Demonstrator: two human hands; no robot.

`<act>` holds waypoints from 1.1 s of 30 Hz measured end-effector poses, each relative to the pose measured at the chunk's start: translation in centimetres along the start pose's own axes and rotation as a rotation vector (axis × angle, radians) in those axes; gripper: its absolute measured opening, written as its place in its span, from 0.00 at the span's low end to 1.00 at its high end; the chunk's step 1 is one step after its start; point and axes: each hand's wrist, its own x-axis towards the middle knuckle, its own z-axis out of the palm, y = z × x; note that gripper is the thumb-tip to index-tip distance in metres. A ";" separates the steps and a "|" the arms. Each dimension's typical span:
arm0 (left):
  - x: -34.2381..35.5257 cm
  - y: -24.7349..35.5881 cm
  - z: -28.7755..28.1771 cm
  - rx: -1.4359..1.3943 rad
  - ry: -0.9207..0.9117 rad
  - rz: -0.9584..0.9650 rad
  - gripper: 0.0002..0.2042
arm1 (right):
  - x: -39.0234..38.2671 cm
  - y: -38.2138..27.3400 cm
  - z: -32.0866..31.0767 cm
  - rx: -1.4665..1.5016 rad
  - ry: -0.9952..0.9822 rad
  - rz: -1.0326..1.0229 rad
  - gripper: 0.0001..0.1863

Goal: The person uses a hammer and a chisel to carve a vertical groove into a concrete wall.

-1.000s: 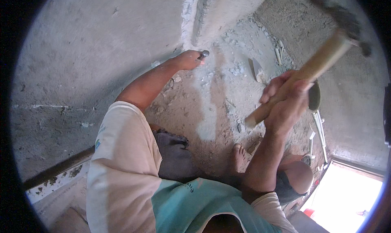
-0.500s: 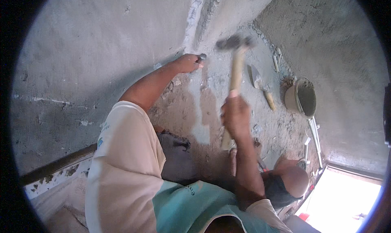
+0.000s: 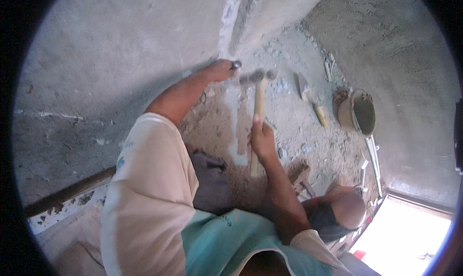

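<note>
My left hand is closed around a metal chisel low at the wall, by the foot of a vertical groove. Only the chisel's round struck end shows clearly; its tip is hidden. In my right hand is a hammer, gripped along its light wooden handle. The hammer's dark metal head is slightly blurred and lies just right of the chisel, apart from it. Farther right, a trowel with a wooden handle rests on the rubble-strewn floor.
A bucket with grey residue inside stands against the right wall. White pipes lie beside that wall, and short pipe pieces sit farther back. Loose rubble covers the floor corner. A bright opening is at the lower right.
The hammer has swung down and left, bringing its head closer to the chisel. My left hand has shifted up slightly, still around the chisel.
</note>
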 end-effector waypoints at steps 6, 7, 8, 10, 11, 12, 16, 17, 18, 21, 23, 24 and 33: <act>0.6 -2.6 0.1 0.042 0.007 0.022 0.17 | -1.7 -6.6 -5.3 0.161 0.031 -0.146 0.29; 0.6 -2.0 0.0 0.040 -0.026 0.006 0.17 | -1.9 -9.3 -6.9 0.294 0.050 -0.151 0.27; 1.0 -0.6 -0.5 0.040 -0.053 0.000 0.17 | -2.4 -12.0 -8.3 0.391 0.124 -0.241 0.25; 0.5 0.0 -0.3 0.025 -0.060 0.015 0.17 | -2.6 -16.1 -10.1 0.474 0.264 -0.500 0.24; 0.3 -0.5 0.0 0.018 -0.030 0.048 0.17 | -2.9 -18.1 -10.4 0.495 0.337 -0.615 0.23; 0.1 -1.1 0.1 0.012 0.001 0.080 0.18 | -2.4 -18.4 -10.0 0.486 0.358 -0.688 0.23; 0.2 1.5 -0.6 0.063 -0.084 0.014 0.18 | -0.3 -12.7 -6.4 0.300 0.467 -0.828 0.20; 0.3 1.6 -0.5 0.054 -0.077 0.026 0.17 | -0.4 -8.6 -4.0 0.238 0.350 -0.556 0.20; 0.5 2.1 -0.2 0.042 -0.073 0.045 0.17 | 0.7 -3.0 -1.0 0.101 0.273 -0.334 0.22; -0.2 -2.8 2.0 0.004 0.091 0.266 0.17 | 0.8 -1.6 1.0 0.164 -0.044 -0.070 0.23; 0.4 -0.9 0.9 0.018 -0.021 0.124 0.17 | -0.3 -2.6 -1.3 0.168 -0.011 -0.050 0.23; 0.3 0.2 1.2 0.018 -0.086 0.058 0.17 | -1.7 -2.6 -2.4 0.198 0.022 -0.025 0.23; 0.2 3.4 -0.3 0.062 0.133 0.027 0.17 | -3.8 -11.1 -10.3 0.483 0.208 -0.224 0.20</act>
